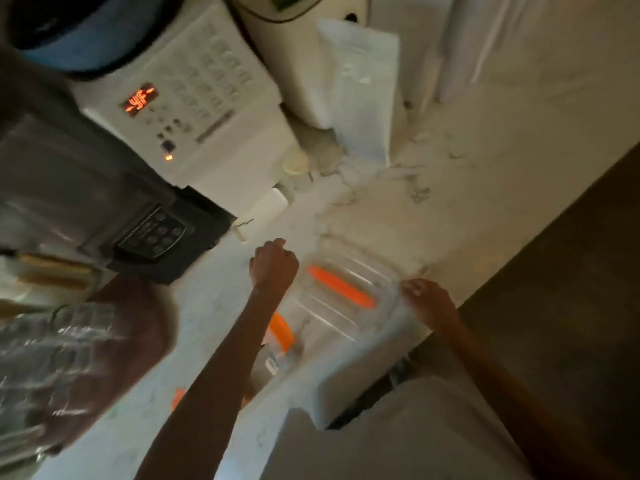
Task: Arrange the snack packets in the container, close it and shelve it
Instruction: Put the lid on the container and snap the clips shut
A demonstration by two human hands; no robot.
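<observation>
A clear plastic container (349,299) with orange clips (341,287) sits on the marble counter near its front edge. My left hand (273,265) is curled into a fist at the container's left rim. My right hand (427,301) pinches the container's right corner. A second orange clip (282,332) shows just below my left forearm. The frame is blurred and dim, and I cannot make out any snack packets or whether the container holds anything.
A white appliance with an orange lit display (140,102) and a black appliance with buttons (156,233) stand at the left. White pouches (363,95) lean at the back. Clear glassware (52,358) is at the lower left. The dark floor (571,271) lies past the counter edge.
</observation>
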